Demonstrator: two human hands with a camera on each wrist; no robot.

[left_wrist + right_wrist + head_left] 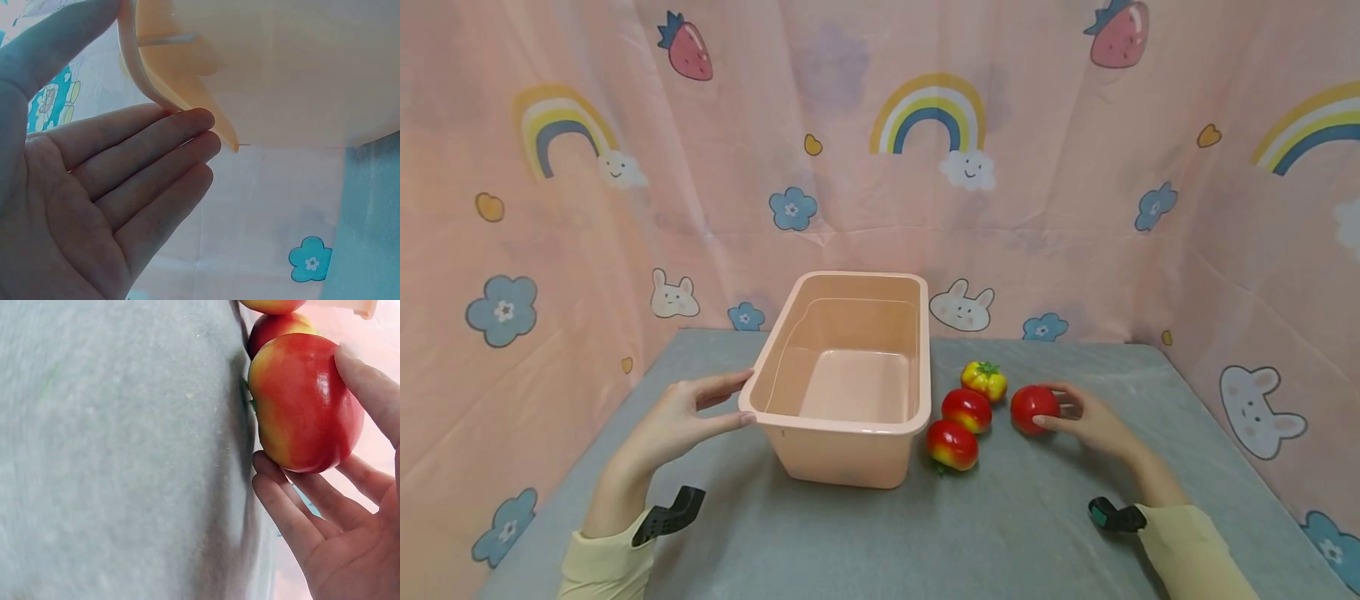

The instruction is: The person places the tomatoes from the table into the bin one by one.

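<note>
A deep peach-coloured plastic bin (842, 454) stands on the table, and I see nothing inside it. My left hand (688, 412) touches the rim at its near left corner, thumb apart from nearly straight fingers (144, 156). Between thumb and fingers, my right hand (1093, 421) holds a glossy red bell pepper (1032, 408), whose underside shows yellow in the right wrist view. Whether this pepper touches the table I cannot tell. Left of it lie two red-and-yellow peppers, a nearer one (952, 444) and a farther one (967, 410), plus a yellow pepper (983, 381) behind.
A grey cloth (1000, 533) covers the table. Pink printed curtains (1052, 192) hang along its back and sides. Black straps (673, 515) sit at both wrists, over pale yellow sleeves (606, 567).
</note>
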